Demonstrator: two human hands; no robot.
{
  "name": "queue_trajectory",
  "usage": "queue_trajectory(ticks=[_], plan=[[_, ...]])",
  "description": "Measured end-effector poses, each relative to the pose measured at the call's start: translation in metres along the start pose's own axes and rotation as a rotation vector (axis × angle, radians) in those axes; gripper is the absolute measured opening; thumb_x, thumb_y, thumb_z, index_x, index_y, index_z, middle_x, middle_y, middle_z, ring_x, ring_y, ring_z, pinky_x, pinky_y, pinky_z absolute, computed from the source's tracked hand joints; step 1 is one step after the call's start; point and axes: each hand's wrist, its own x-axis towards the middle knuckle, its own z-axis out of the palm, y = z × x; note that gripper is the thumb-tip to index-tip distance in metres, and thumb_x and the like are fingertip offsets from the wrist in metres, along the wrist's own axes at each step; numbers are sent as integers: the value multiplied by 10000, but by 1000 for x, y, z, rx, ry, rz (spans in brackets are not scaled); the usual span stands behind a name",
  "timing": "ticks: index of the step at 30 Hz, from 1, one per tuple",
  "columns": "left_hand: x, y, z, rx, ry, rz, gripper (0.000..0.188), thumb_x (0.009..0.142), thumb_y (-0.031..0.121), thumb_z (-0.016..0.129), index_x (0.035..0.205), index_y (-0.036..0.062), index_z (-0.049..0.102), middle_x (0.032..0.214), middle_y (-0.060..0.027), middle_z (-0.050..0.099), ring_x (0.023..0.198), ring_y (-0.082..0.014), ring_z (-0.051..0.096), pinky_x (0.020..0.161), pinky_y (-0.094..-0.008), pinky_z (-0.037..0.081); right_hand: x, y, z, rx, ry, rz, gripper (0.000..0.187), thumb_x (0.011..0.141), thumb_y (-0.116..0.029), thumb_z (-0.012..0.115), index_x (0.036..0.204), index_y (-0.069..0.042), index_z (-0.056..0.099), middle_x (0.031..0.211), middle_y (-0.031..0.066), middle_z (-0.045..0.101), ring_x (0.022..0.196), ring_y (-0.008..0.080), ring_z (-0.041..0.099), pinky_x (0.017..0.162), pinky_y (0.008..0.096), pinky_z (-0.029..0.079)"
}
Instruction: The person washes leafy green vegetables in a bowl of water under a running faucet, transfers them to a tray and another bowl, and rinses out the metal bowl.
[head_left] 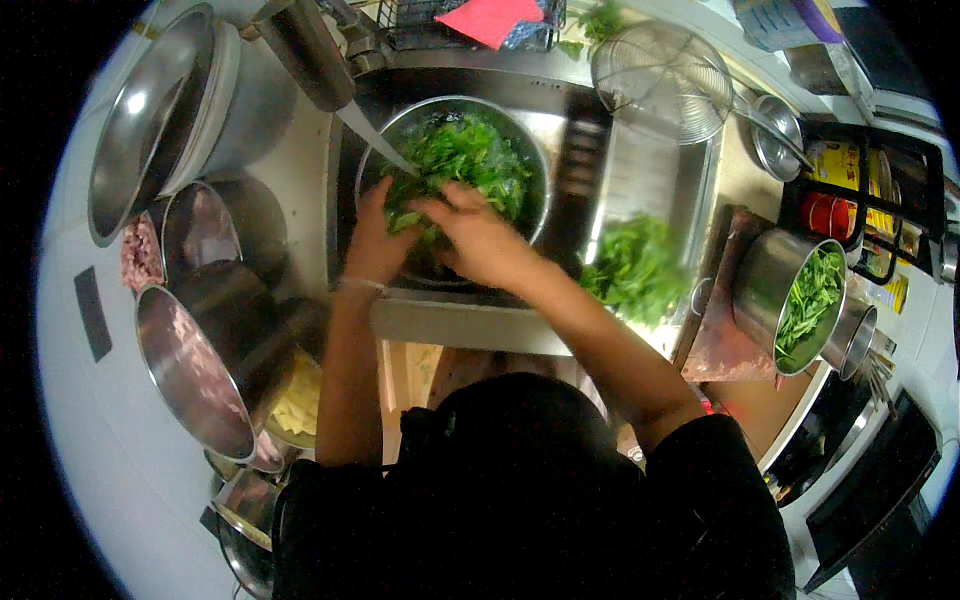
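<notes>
A round metal bowl [541, 185] stands in the sink, filled with wet leafy greens [475, 160]. A stream of water [378, 138] from the faucet [303, 52] runs down into its left side. My left hand [384, 238] is at the bowl's near left edge, its fingers curled in among the leaves. Close beside it, my right hand [478, 235] reaches over the near rim with bent fingers on the same greens. The fingertips of both hands are partly hidden by leaves. Another heap of greens [635, 270] lies to the right of the bowl, somewhat blurred.
At the left stand large metal pots, one pot [195, 370] with pale pink meat and one with yellow pieces [297, 400]. A wire strainer [662, 82] lies at the back right. A pot of cut greens [812, 305] rests tilted on a reddish-brown board [735, 335].
</notes>
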Motion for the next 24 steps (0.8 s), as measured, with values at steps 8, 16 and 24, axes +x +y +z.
queue_trajectory(ticks=[8,16,24], plan=[[16,2,26,-135,58,-151,903,641,262,746,1341,6,235,1308,-228,339,1210,-321,355,1012,-364,280,55,90,122,-435,-196,267,366,880,-303,408,1241,-265,455,1465,63,56,1294,443,123,882,660,304],[12,22,18,-602,289,-593,743,787,534,509,1295,20,338,1300,-164,377,1197,-281,370,986,-364,295,63,56,54,500,244,587,609,660,-197,701,1208,-101,452,1015,167,600,924,340,583,780,384,480],[42,-19,56,-921,268,-832,779,827,622,355,1328,27,301,1307,-137,379,1140,-280,436,887,-411,400,52,53,-27,111,-217,392,899,740,-479,625,1375,-42,163,1293,255,379,1082,371,493,894,374,414]])
